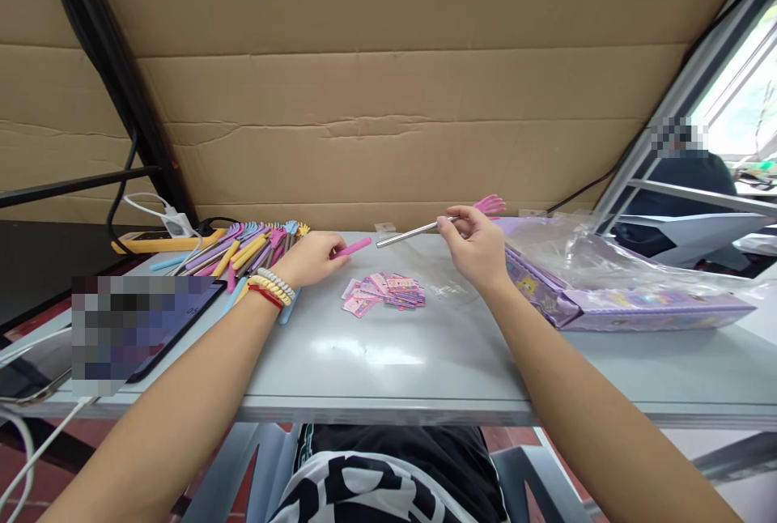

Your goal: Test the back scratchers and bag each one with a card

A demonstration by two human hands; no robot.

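Note:
My right hand is closed around a back scratcher, whose silver metal rod points left and whose pink hand-shaped end sticks out behind my fingers. In my left hand is a pink handle, gripped so that its free end points right toward the rod. A gap separates the handle from the rod's tip. Below them on the table lies a loose pile of small pink printed cards. Left of my left hand is a heap of back scratchers in yellow, purple, pink and blue, partly hidden by that hand.
A purple printed box with clear plastic wrap stands at the right. A tablet and white cables lie at the left. Cardboard walls the back of the grey table. Another person sits beyond the right-hand frame.

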